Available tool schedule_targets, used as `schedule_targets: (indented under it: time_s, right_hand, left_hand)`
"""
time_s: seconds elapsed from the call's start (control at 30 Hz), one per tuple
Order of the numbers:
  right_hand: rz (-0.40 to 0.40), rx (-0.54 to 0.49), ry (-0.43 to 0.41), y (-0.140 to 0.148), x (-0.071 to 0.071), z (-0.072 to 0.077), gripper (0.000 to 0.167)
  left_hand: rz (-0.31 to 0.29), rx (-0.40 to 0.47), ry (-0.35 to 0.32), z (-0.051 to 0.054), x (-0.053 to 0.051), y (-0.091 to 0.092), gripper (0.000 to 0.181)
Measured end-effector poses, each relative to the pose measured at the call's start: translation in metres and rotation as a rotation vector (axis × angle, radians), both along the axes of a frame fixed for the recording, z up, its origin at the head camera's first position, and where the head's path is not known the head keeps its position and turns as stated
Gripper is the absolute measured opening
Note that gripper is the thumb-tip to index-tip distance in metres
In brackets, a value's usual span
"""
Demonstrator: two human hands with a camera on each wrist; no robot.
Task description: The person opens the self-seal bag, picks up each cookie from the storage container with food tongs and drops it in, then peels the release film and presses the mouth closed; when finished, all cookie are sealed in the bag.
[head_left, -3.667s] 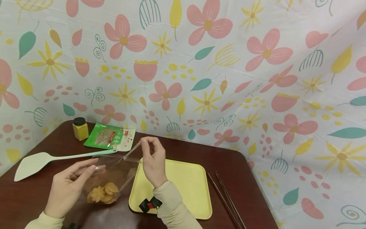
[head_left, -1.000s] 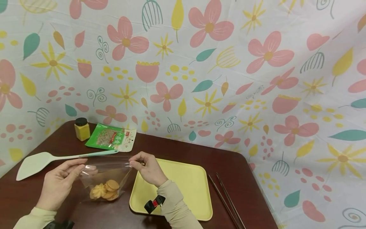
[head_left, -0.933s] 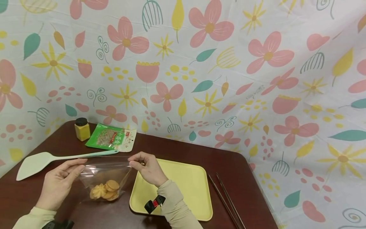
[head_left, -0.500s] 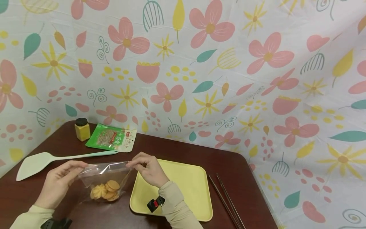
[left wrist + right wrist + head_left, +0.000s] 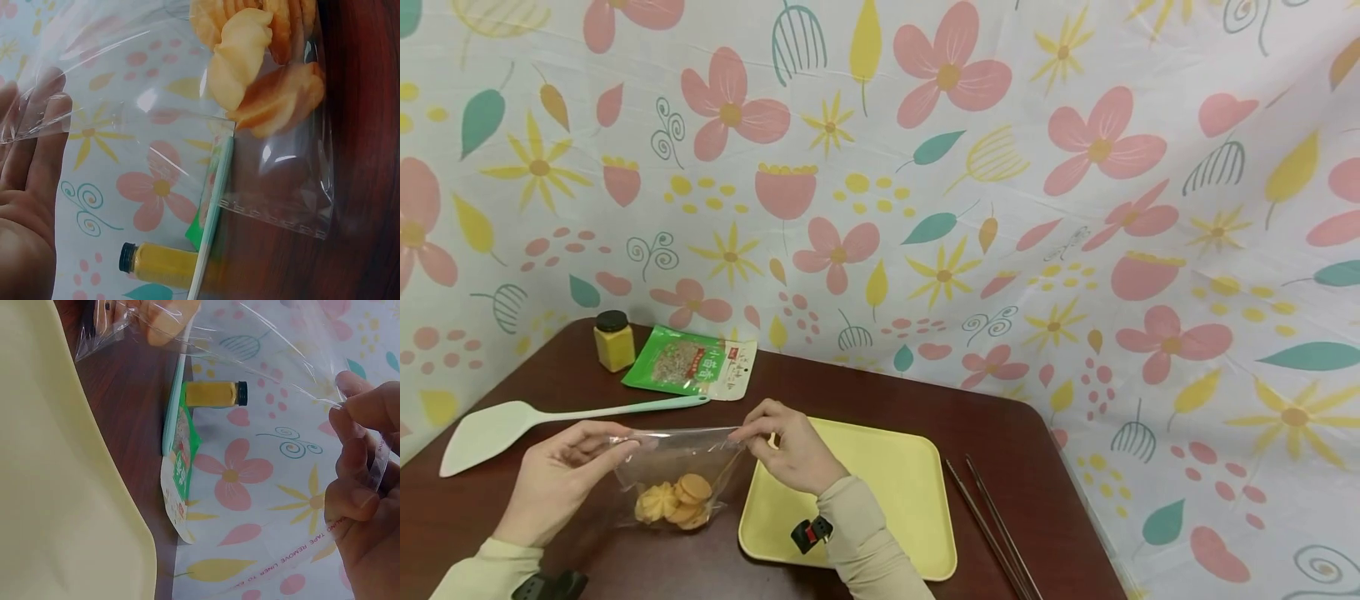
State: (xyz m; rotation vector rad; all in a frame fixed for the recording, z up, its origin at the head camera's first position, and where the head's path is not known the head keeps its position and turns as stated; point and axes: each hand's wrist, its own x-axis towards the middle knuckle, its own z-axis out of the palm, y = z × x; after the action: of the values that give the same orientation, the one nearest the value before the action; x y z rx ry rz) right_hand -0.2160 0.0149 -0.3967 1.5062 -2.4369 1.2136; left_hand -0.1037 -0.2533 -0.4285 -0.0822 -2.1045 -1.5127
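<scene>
Between the two hands a clear plastic bag (image 5: 673, 450) is stretched by its top edge, with several golden ridged cookies (image 5: 677, 502) in its bottom. My left hand (image 5: 553, 479) pinches the bag's upper left corner between thumb and fingers. At the upper right corner, my right hand (image 5: 797, 454) pinches the film with thumb and forefinger. A thin clear liner strip (image 5: 294, 555) printed in red, with the words "REMOVE LINER" legible, runs across the right hand's curled lower fingers in the right wrist view. The bag hangs just left of the yellow tray (image 5: 880, 492), over the dark table.
A pale green spatula (image 5: 497, 429) lies at the left, its handle behind the bag. Farther back are a yellow jar (image 5: 615, 343) with a black lid and a green packet (image 5: 681, 360). Metal tongs (image 5: 992, 525) lie right of the tray. A flowered cloth (image 5: 925, 208) hangs behind.
Earlier the right hand was raised, with a strip-like piece pulled up from the bag's mouth. It has since come down to the right corner. The bag's top edge now lies straighter and flatter.
</scene>
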Motion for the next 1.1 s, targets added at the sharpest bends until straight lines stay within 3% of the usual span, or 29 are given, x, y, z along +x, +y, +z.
schedule_targets:
  time_s: [0.2, 0.3, 0.4, 0.47, 0.6, 0.67, 0.8, 1.1]
  right_hand:
    - [0.001, 0.009, -0.019, 0.001, 0.002, 0.001, 0.024]
    - [-0.033, -0.022, -0.104, 0.0, 0.005, 0.002, 0.008]
    - [-0.061, -0.008, -0.135, -0.004, 0.006, 0.003, 0.018]
    - [-0.064, 0.034, -0.094, -0.007, 0.007, 0.003, 0.022]
    - [-0.069, 0.086, 0.045, -0.009, 0.008, 0.004, 0.012]
    - [-0.081, 0.08, 0.085, -0.009, 0.01, 0.005, 0.01]
    - [-0.103, 0.058, 0.147, -0.01, 0.014, 0.006, 0.011]
    - [-0.112, 0.0, 0.18, -0.013, 0.024, 0.011, 0.01]
  left_hand:
    - [-0.063, 0.083, 0.041, -0.003, -0.002, -0.001, 0.04]
    - [-0.056, 0.094, 0.032, -0.004, -0.002, -0.001, 0.043]
    - [-0.034, 0.068, 0.024, -0.003, -0.001, -0.001, 0.043]
    - [-0.05, 0.064, 0.029, -0.002, 0.0, 0.0, 0.042]
    - [-0.081, 0.022, 0.045, 0.001, 0.002, 0.0, 0.041]
    - [-0.06, -0.01, 0.044, 0.003, 0.003, 0.001, 0.04]
    - [0.053, -0.088, 0.041, 0.005, 0.006, 0.001, 0.033]
    - [0.122, -0.056, 0.087, 0.009, 0.009, 0.004, 0.028]
